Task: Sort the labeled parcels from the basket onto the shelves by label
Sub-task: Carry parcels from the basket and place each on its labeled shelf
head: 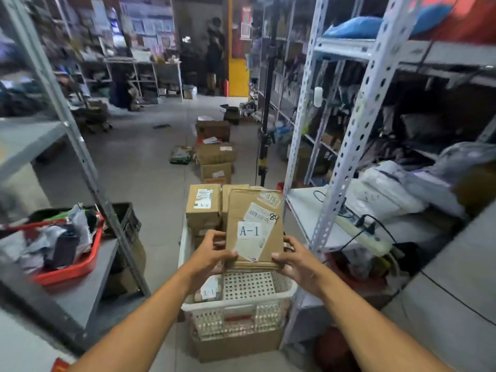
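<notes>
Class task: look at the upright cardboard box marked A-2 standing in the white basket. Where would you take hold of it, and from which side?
Grip the A-2 box by its two narrow side faces near the top, coming from above. It stands upright with its top clear, while a neighbouring box and the basket wall probably block its lower sides.

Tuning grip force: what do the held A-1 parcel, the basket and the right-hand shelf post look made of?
A-1 parcel: brown corrugated cardboard, matte, creased, with paper labels stuck on. Both the left hand and the right hand grip it.
Basket: white perforated moulded plastic by its look, slightly glossy.
Shelf post: apparently painted steel angle, pale, with punched holes.
</notes>
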